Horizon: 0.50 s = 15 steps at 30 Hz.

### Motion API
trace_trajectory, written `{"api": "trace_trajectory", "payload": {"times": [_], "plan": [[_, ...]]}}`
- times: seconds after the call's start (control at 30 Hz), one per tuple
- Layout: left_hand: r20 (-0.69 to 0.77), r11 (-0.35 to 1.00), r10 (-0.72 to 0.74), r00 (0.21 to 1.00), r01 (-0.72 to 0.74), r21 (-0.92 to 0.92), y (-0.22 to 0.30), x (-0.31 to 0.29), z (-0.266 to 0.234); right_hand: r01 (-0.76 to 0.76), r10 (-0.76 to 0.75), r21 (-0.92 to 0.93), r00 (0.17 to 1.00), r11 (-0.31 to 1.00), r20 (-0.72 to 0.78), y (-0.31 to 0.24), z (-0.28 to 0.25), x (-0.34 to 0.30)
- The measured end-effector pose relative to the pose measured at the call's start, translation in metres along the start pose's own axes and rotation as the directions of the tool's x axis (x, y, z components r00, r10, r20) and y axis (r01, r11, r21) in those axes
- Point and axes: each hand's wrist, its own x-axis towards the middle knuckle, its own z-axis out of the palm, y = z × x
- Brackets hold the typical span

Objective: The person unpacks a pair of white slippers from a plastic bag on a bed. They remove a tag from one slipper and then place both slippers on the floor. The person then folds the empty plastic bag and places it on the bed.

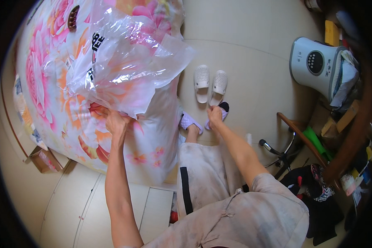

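A large clear plastic bag (124, 78) with dark printing lies spread and crumpled over the flowered bedding (91, 144). At its near edge my left hand (116, 122) is closed, with the plastic gathered at its fingers; the fingertips are partly hidden. My right hand (214, 117) is closed like a fist in the air, to the right of the bed and above my feet. Whether anything small is inside it cannot be made out. A brown claw hair clip (73, 18) rests on the bedding at the far left, beyond the bag.
White perforated slippers (201, 84) stand on the floor beside the bed, just beyond my lilac slippers (191, 121). To the right are a pale blue-grey appliance (312, 62), a wheeled chair base (282, 156) and a cluttered heap. White drawers (76, 206) stand at the lower left.
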Motion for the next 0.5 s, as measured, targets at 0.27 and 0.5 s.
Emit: {"api": "trace_trajectory", "payload": {"times": [0.27, 0.5], "plan": [[0.016, 0.998, 0.049, 0.999, -0.05, 0.043, -0.006, 0.005, 0.006, 0.107, -0.187, 0.243, 0.923, 0.964, 0.337, -0.059, -0.052, -0.138], [-0.358, 0.988, 0.149, 0.922, -0.127, 0.084, -0.012, 0.003, 0.023, 0.07, -0.251, 0.392, 0.866, 0.917, 0.432, -0.108, -0.074, -0.188]]}}
